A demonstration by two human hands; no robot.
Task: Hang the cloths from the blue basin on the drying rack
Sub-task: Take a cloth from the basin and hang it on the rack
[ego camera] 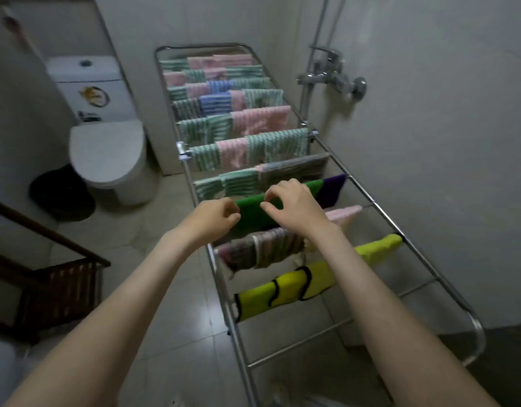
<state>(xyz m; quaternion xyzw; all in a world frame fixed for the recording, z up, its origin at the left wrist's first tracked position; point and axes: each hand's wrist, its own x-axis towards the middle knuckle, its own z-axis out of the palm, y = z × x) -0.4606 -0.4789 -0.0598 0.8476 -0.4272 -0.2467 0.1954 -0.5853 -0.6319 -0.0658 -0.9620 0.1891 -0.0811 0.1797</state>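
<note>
Against the left wall stands a toilet, lid down. Beside it on the tiled floor runs the drying rack, its far rails full of striped cloths. Over a middle rail we hang a green cloth. Our left hand pinches its left edge with curled fingers, and our right hand pinches its top edge just beside. Further right hangs a purple cloth. Yellow cloths hang on a nearer rail.
</note>
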